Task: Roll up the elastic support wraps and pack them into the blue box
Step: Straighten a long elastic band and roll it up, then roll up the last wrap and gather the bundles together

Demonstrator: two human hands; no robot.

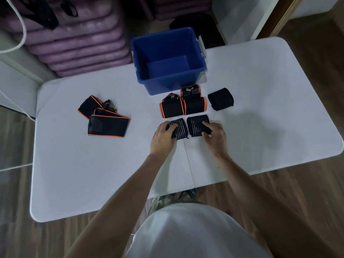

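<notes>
Both hands are working at frame centre: the left hand [163,135] is gripping one striped roll [180,128], the right hand [215,135] the other striped roll [197,124]. Their long axes are running toward the empty blue box [202,60] above. Loosening either grip risks the elastic springing open.

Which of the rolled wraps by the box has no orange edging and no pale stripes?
The plain black roll, alone at the right end of the row nearest the blue box; its neighbours are orange-edged, the two held ones striped.
</notes>
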